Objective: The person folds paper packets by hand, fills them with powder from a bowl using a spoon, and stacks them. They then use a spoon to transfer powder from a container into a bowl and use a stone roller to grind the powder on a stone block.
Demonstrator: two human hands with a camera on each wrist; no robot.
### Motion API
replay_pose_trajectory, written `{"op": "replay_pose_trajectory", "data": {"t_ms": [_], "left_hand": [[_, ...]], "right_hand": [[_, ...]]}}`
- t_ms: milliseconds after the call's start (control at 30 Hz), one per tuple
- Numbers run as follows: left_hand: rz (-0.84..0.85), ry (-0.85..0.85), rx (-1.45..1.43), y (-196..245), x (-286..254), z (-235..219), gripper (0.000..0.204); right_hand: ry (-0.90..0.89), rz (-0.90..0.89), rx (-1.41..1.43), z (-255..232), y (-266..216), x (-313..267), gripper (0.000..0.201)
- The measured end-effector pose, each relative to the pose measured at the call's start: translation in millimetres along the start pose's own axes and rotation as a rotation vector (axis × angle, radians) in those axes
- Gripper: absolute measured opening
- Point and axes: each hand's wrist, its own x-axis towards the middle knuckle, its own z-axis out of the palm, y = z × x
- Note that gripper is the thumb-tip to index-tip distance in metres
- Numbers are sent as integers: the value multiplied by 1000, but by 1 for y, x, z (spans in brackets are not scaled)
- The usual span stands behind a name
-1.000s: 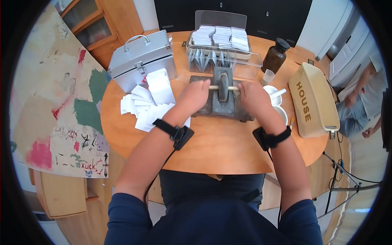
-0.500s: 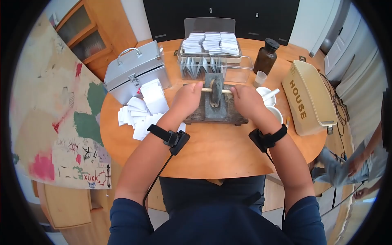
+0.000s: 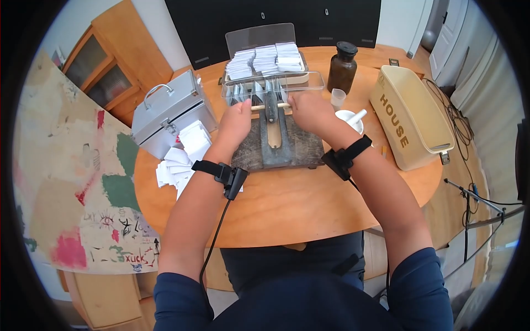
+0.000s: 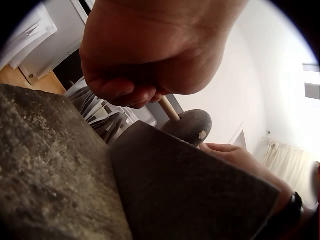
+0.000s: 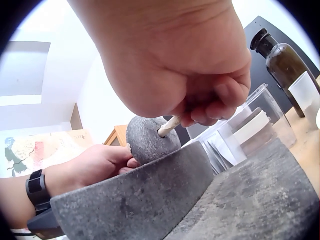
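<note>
A grey stone grinding wheel (image 3: pixel 271 106) stands upright at the far end of a boat-shaped stone trough (image 3: pixel 276 160). A light wooden rod (image 5: pixel 171 125) passes through the wheel's centre. My left hand (image 3: pixel 236 120) grips the rod's left end, fingers curled round it, and my right hand (image 3: pixel 310 113) holds the right end the same way. Tan material shows in the near part of the trough. The trough rests on a dark, worn board (image 3: pixel 303 146). In the left wrist view, the trough's wall (image 4: pixel 175 185) hides the wheel's lower part.
Left stands a silver metal case (image 3: pixel 171 113), with loose white papers (image 3: pixel 175 168) before it. Behind the trough is a clear bin (image 3: pixel 309 81) of packets. To the right are a brown bottle (image 3: pixel 342 69), small cup (image 3: pixel 338 98), white mortar (image 3: pixel 353 122) and cream HOUSE box (image 3: pixel 406 121).
Both hands have pushed the wheel away from me, from the trough's middle to its far end, baring the near part. The head view has shifted, and the person at the right is out of sight.
</note>
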Motion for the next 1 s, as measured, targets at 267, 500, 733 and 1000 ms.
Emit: {"op": "replay_pose_trajectory", "data": {"t_ms": [267,500,733,1000], "left_hand": [[22,-150,93,-15,-41,-8,49],[24,-49,-40,-19,-29,-5,48],[-42,-57,-18,-3,-13,-5,48],[-21,-276,68,5,-65,-24,48]], "right_hand": [[-99,-39,-48,-2,-5,-38,36],[-33,-51,5,-6,-9,-33,34],[2,-89,-27,-3,0,-13,34],[-178,-67,-39,-12,-7,-51,34]]}}
